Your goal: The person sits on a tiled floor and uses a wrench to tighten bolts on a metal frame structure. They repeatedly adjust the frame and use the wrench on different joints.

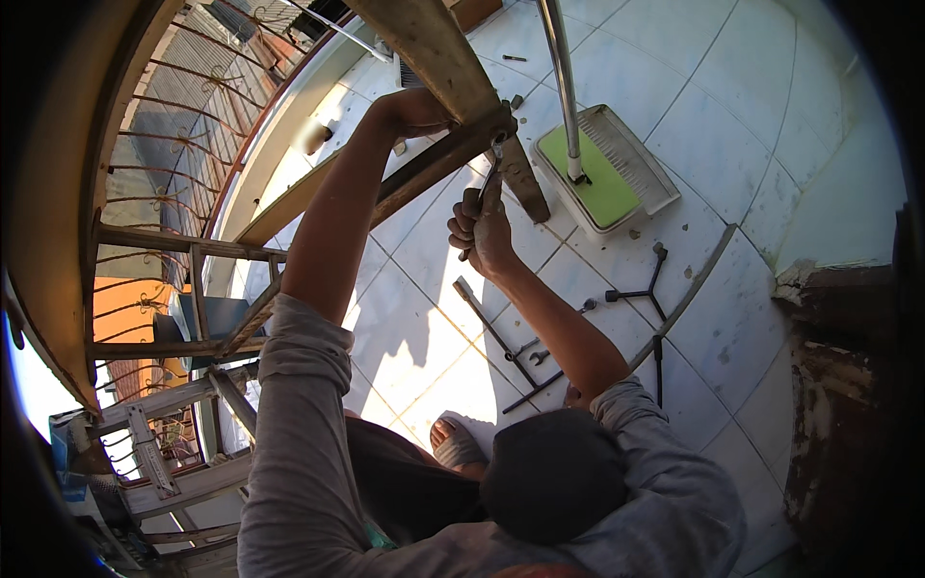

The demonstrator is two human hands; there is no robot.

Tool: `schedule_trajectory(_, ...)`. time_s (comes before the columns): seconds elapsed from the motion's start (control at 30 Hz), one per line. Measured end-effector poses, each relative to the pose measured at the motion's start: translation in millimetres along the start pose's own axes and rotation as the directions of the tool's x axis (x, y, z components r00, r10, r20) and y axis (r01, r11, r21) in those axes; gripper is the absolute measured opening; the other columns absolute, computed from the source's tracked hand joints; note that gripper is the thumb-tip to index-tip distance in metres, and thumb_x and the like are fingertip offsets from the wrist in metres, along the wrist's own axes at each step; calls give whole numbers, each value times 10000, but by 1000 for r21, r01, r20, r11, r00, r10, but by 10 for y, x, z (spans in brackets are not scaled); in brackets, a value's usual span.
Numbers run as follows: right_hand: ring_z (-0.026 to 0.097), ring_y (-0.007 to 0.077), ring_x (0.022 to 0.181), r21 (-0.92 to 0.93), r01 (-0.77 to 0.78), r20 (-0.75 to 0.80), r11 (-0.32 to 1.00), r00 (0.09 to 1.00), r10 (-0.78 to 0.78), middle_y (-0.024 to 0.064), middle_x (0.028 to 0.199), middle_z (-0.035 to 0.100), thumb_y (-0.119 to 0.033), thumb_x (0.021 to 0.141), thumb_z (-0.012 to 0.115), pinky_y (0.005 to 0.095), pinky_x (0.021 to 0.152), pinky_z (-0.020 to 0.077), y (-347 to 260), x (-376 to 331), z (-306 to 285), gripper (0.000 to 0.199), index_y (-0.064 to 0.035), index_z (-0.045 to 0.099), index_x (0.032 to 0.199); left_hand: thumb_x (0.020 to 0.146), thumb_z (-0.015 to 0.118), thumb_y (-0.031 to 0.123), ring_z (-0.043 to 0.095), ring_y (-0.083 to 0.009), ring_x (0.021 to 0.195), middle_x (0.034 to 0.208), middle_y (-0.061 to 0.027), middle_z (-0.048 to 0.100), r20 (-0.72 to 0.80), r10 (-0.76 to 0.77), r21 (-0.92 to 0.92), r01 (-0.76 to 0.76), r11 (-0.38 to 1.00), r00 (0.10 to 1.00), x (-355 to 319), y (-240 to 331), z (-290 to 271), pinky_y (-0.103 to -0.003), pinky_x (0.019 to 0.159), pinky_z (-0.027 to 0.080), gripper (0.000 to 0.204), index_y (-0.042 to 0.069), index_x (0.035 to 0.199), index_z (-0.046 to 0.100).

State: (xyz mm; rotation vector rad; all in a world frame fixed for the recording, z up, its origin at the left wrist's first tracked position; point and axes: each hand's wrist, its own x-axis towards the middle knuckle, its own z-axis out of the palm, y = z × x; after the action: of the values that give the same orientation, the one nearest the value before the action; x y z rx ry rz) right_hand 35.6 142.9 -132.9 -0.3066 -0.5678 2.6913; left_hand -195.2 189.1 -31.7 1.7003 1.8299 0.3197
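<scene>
My right hand [484, 236] is closed around a metal wrench [492, 169]. The wrench's upper end sits against a bolt hole at the end of a brown wooden beam [424, 173]. My left hand [420, 111] reaches behind a thick, pale wooden leg [429, 53] where it meets that beam. The leg hides most of its fingers, so I cannot see what they touch. A short, flat wooden foot [525, 183] slants down from the same joint.
Tools lie on the white tiles: a Y-shaped wrench [658, 289], an open-end wrench [540, 356] and a long-handled T-bar [496, 332]. A green and grey dustpan-like tray [597, 178] with a metal pole [561, 77] stands at the right. Wooden frames [178, 241] and a railing fill the left.
</scene>
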Motion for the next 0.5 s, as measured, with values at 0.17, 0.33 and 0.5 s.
schedule_trajectory(0.17, 153, 88, 487, 199, -284, -70, 938, 950, 303, -52, 590, 182, -740, 945, 347, 265, 430, 108, -511, -385, 329, 640, -184, 243, 646, 975, 572, 192, 621, -213, 973, 1104, -94, 670, 117, -40, -125, 55, 991, 992, 18, 167, 1, -366, 878, 498, 252, 27, 1144, 659)
schedule_trajectory(0.33, 554, 355, 535, -959, 245, 281, -142, 883, -377, 157, 587, 560, -510, 1041, 394, 457, 556, 440, -918, -225, -656, 608, -18, 590, 742, 977, 592, 248, 592, -239, 1134, 1288, -104, 638, 209, -204, 104, 186, 977, 956, 66, 311, -138, -371, 997, 463, 352, 89, 1290, 619)
schedule_trajectory(0.5, 607, 353, 558, -845, 210, 412, -492, 842, -348, 160, 576, 568, -485, 991, 514, 441, 557, 478, -1481, -125, -573, 522, -44, 633, 737, 951, 613, 254, 589, -245, 1142, 1279, -107, 644, 226, -278, 199, 235, 951, 934, 103, 346, -217, -381, 1014, 446, 368, 92, 1281, 628)
